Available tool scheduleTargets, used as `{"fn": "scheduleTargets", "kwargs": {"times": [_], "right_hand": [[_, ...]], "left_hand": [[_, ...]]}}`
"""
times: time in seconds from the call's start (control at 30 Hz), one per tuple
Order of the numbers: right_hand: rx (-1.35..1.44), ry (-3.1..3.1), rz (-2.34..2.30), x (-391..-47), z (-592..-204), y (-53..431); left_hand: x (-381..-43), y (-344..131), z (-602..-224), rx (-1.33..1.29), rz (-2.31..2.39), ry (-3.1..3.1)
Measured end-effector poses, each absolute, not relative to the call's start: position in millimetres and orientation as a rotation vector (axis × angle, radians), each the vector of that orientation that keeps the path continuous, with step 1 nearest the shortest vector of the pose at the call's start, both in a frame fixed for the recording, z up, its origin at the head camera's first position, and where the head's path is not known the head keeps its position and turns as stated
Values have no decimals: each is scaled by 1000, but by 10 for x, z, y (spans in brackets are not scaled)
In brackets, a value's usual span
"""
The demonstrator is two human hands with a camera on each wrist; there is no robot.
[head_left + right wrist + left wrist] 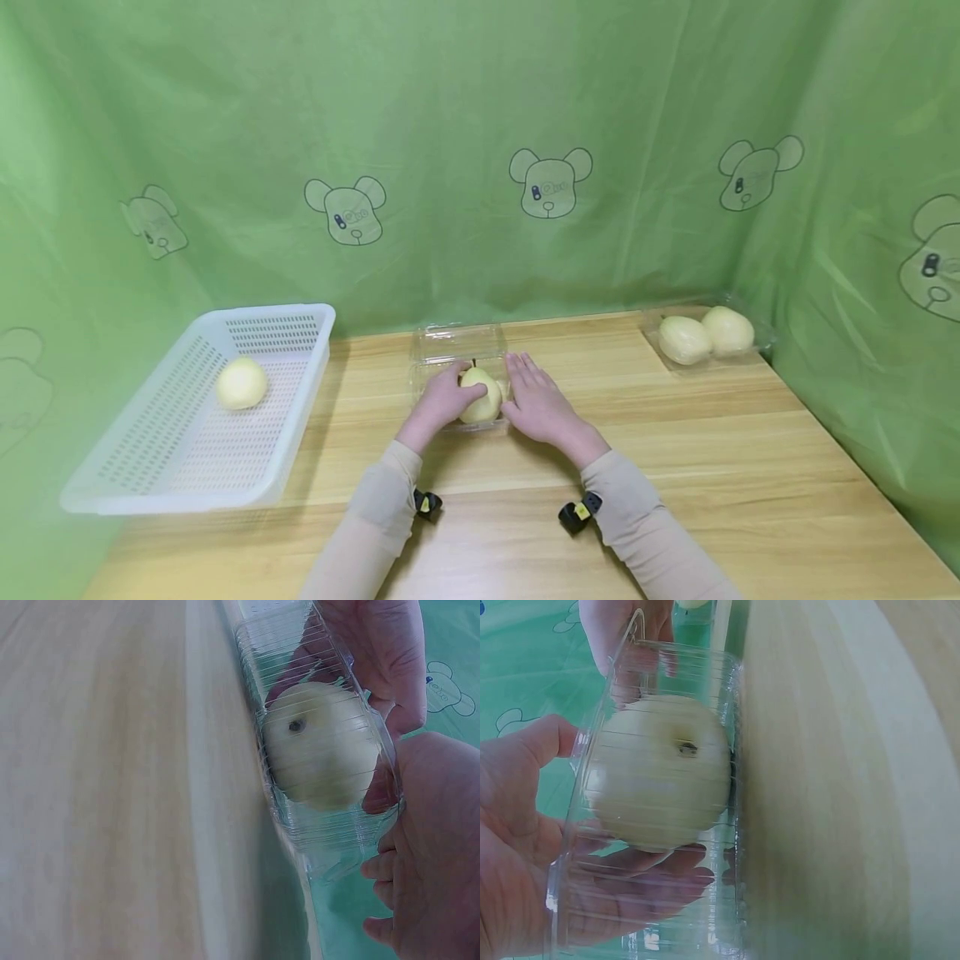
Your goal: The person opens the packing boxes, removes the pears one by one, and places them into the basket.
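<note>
A pale yellow pear (pixel 486 402) with its stem up sits in a clear plastic clamshell box (pixel 459 342) whose lid stands open toward the back. My left hand (pixel 438 400) reaches into the box and grips the pear from the left, thumb over its near side. In the left wrist view the fingers (pixel 649 881) show through the ribbed wall, below the fruit. On the box's right side, my right hand (pixel 542 408) lies with its fingers straight and held together. The right wrist view has this right hand (pixel 442 847) outside the box, right at its wall.
At the left stands a white perforated basket (pixel 303 417) with one pear (pixel 242 383) in it. At the back right corner, a clear container (pixel 723 361) holds two pears (pixel 684 340). A green curtain (pixel 450 125) hangs around the wooden table (pixel 712 467).
</note>
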State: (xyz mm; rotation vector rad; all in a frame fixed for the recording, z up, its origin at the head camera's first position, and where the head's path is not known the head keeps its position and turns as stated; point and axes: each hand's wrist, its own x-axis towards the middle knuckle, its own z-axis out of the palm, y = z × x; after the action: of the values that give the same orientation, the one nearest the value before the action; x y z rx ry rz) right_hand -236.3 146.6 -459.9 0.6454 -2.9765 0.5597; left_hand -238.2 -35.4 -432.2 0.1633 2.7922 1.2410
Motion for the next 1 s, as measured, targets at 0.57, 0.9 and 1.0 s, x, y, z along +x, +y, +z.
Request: {"fn": "scheduleTargets", "kwargs": {"times": [0.57,0.9,1.0], "right_hand": [[639,-2980,561,-2385,-4622,1462],[642,-2982,572,-2381,-4609,1467],[645,-2985,577,-2373,-4597,1471]], "left_hand": [[-2390,-295,-4377,207,1158,2796],[-2405,-286,-4420,181,1134,2822],[-2409,-281,-4444,171,1102,2840]]}}
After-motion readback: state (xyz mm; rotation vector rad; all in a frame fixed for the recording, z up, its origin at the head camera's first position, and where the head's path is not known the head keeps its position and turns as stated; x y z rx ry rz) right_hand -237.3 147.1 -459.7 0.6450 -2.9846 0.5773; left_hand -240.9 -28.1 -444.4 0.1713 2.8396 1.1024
